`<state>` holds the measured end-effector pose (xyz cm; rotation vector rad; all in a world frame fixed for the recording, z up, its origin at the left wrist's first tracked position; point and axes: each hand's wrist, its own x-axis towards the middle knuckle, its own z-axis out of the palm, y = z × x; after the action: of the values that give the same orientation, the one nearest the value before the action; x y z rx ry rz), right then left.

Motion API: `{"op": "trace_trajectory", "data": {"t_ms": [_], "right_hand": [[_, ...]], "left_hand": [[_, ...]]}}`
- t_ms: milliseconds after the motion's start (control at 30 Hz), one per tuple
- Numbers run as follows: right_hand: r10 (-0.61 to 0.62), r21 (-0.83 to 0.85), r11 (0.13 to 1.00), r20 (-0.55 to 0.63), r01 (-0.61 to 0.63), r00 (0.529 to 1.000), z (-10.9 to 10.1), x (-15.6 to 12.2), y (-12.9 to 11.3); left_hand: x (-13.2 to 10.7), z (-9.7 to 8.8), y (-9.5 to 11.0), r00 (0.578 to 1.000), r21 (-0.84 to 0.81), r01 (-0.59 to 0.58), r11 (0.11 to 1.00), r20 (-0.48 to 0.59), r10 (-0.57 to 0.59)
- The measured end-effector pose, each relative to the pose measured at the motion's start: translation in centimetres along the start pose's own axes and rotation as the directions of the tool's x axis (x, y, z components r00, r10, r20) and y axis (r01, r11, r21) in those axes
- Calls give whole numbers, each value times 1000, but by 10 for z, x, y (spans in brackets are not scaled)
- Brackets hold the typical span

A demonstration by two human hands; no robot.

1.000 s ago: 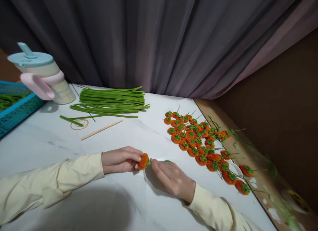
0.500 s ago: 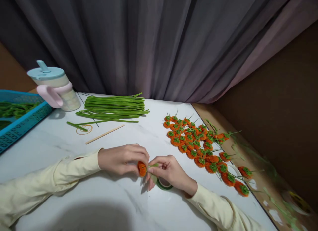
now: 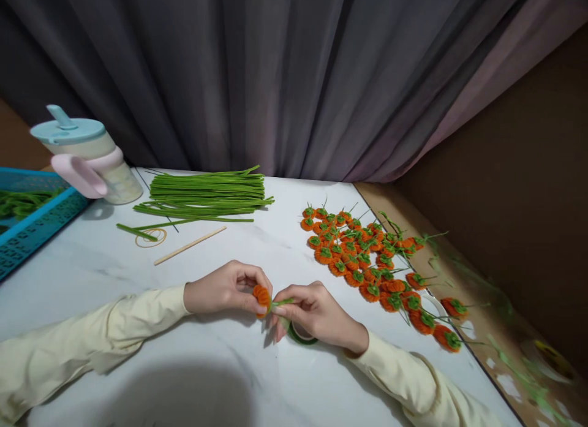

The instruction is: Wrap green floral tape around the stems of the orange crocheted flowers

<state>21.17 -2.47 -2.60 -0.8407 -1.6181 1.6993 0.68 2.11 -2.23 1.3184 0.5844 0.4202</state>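
Note:
My left hand (image 3: 223, 288) pinches a small orange pipe-cleaner pumpkin (image 3: 263, 297) just above the white table (image 3: 82, 268). My right hand (image 3: 316, 313) is closed with thumb and forefinger on the pumpkin's green stem (image 3: 282, 302). A roll of green tape (image 3: 299, 336) lies on the table under the right hand, partly hidden by the fingers. Both arms wear cream sleeves.
Several finished orange pumpkins (image 3: 367, 261) lie spread at the right near the table edge. A bundle of green pipe cleaners (image 3: 206, 191), a wooden stick (image 3: 189, 245) and a rubber band (image 3: 149, 237) lie at the back. A lidded cup (image 3: 85, 154) and a blue basket (image 3: 27, 225) stand left.
My right hand went from lying flat beside the pumpkin to pinching its green stem, and the tape roll came into view beneath it. The left hand kept hold of the pumpkin.

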Motion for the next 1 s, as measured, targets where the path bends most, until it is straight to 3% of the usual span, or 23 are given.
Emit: {"op": "trace_trajectory", "data": {"t_ms": [100, 233, 400, 433, 500, 567, 600, 667, 800, 1000], "right_hand": [[-95, -176, 980, -6, 92, 995, 0, -1, -2], [-264, -437, 867, 8, 241, 964, 0, -4, 0], [-390, -585, 738, 39, 337, 920, 2, -7, 5], [-376, -574, 752, 30, 324, 926, 3, -7, 5], [-267, -448, 863, -11, 234, 964, 5, -6, 2], [-80, -187, 980, -42, 71, 996, 6, -4, -1], [4, -60, 998, -44, -7, 999, 6, -2, -3], [109, 124, 987, -38, -104, 993, 5, 0, -5], [146, 259, 956, -19, -136, 989, 1, 2, -4], [160, 289, 945, -3, -152, 987, 0, 3, -5]], "left_hand": [[0, 0, -2, 996, -122, 87, 989, -15, -89], [1, 0, -4, 981, -222, 170, 960, -50, -186], [2, -1, -6, 970, -278, 221, 935, -34, -239], [2, -1, -5, 971, -275, 220, 936, -27, -236], [1, -2, -4, 979, -237, 195, 952, -9, -203], [0, -3, -1, 989, -164, 145, 976, 12, -145], [0, -3, 0, 993, -120, 117, 986, 21, -115], [0, -3, 3, 998, -29, 58, 998, 28, -57], [-1, -2, 7, 995, 207, -94, 974, -22, 100], [-9, 2, 16, 972, 581, -190, 792, -1, 234]]}}
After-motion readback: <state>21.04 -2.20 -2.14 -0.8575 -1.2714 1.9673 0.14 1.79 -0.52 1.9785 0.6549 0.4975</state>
